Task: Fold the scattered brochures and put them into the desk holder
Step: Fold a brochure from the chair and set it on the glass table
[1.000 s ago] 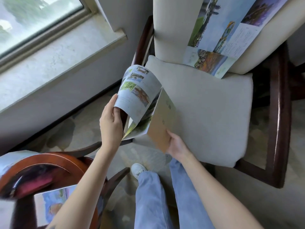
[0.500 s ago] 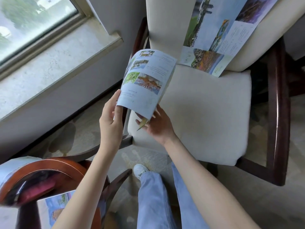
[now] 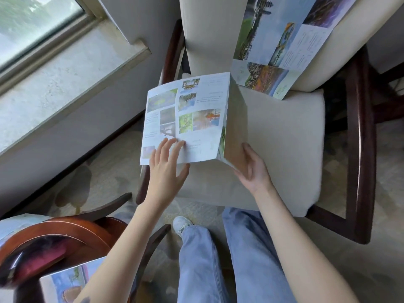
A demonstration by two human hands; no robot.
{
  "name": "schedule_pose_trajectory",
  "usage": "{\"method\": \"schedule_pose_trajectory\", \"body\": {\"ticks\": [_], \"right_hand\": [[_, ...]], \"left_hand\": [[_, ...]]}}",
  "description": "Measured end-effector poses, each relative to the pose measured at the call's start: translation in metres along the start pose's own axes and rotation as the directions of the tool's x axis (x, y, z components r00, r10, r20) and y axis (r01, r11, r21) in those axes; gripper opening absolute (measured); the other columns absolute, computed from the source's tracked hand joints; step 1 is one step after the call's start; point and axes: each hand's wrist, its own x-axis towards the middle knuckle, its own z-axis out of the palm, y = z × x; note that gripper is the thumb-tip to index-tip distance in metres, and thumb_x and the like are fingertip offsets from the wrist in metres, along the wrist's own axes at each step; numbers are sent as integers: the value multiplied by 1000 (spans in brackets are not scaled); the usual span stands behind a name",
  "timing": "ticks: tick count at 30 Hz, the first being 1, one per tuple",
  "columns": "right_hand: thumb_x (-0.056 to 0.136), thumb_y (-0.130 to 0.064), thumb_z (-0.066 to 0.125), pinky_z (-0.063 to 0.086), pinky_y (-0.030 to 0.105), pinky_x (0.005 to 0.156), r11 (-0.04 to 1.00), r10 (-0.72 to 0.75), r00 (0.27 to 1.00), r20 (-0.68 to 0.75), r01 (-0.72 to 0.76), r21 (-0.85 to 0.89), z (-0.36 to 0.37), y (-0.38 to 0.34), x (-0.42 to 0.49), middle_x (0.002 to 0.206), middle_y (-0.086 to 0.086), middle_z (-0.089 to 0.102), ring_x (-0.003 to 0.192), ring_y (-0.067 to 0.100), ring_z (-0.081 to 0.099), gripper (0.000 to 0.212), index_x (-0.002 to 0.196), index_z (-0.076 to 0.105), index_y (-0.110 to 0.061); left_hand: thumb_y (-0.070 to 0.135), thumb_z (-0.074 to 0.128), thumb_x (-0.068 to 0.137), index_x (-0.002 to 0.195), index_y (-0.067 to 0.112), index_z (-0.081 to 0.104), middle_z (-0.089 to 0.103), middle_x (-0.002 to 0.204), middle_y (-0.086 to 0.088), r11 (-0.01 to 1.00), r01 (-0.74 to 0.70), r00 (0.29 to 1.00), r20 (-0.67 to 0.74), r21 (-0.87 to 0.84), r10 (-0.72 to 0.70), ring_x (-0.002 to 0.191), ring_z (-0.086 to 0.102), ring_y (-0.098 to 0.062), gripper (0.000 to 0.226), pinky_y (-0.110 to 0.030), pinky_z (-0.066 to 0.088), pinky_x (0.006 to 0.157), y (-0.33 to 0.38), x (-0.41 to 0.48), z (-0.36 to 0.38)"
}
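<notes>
The brochure (image 3: 196, 119) sits half-open over the chair seat (image 3: 284, 149), apparently used as a folding surface; the left hand (image 3: 166, 169) presses straight, spread fingers on the printed panels to steady them; the right hand (image 3: 251, 169) pinches the tan flap, thumb outside, fingers hidden beneath, likely to swing it over; the print is too small to read; no desk holder shows.

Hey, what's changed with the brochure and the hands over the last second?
The brochure was lowered and opened flatter over the chair seat. The left hand let go of its edge and now presses flat on the page; the right hand grips the tan flap. The other brochure stayed leaning on the chair back.
</notes>
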Motion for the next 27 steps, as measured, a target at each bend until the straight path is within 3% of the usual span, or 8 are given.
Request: {"method": "schedule_pose_trajectory", "body": {"ticks": [3,6,8,12,17,19,24,27], "right_hand": [[94,-15,48,56,28,63,982,-64,991,-120,41,-185,-14,-14,-3,96,3,70,82,16,67,11,98,56,-20],[92,-7,50,51,28,68,901,-135,973,-188,42,-431,-25,-22,-3,98,1,65,83,15,62,19,108,50,-18],[92,-6,51,50,28,69,880,-156,967,-200,44,-472,-29,-27,-2,100,2,64,85,16,61,24,113,46,-17],[93,-15,51,54,29,67,931,-155,969,-192,78,-358,-30,-34,-2,101,-2,69,88,14,65,22,114,54,-21],[85,-27,51,55,32,84,997,-65,998,-13,64,-38,-24,-35,-4,106,1,70,97,16,67,40,124,53,-18],[84,-28,50,53,33,86,998,-18,1000,18,19,-54,-18,-32,-3,106,1,70,96,16,67,42,125,52,-17],[96,-12,41,56,25,72,962,16,999,-47,-28,-272,-4,-17,5,93,-3,72,83,10,68,28,122,52,-12],[96,-10,43,57,26,72,959,20,997,-77,-41,-281,0,-4,11,90,-3,73,81,10,69,26,121,51,-11]], "left_hand": [[14,65,82,141,12,36,36,147,-12,994,-55,997,50,90,50,141,25,-30,66,-55,19,114,-7,3,2],[18,61,85,149,21,15,19,156,-7,977,-95,988,136,190,70,146,11,-25,79,-52,6,116,-13,7,7],[19,58,88,150,23,7,10,159,-6,965,-108,979,194,237,62,147,4,-23,80,-51,2,117,-16,9,12],[20,55,90,150,25,1,-3,159,-2,957,-85,966,260,276,11,147,-5,-20,80,-50,-4,117,-20,12,17],[18,51,91,149,24,11,10,159,1,966,-112,970,238,234,55,147,2,-18,71,-49,-5,116,-7,15,22],[16,49,91,149,23,16,19,156,2,968,-135,968,239,212,82,147,6,-18,67,-50,-5,116,-1,14,24],[13,45,93,148,19,18,25,154,2,971,-109,964,262,213,51,146,10,-18,62,-49,-1,117,2,11,30],[15,45,93,148,17,19,30,152,2,973,-76,957,291,219,9,145,12,-18,61,-49,-1,117,-3,8,30]]}}
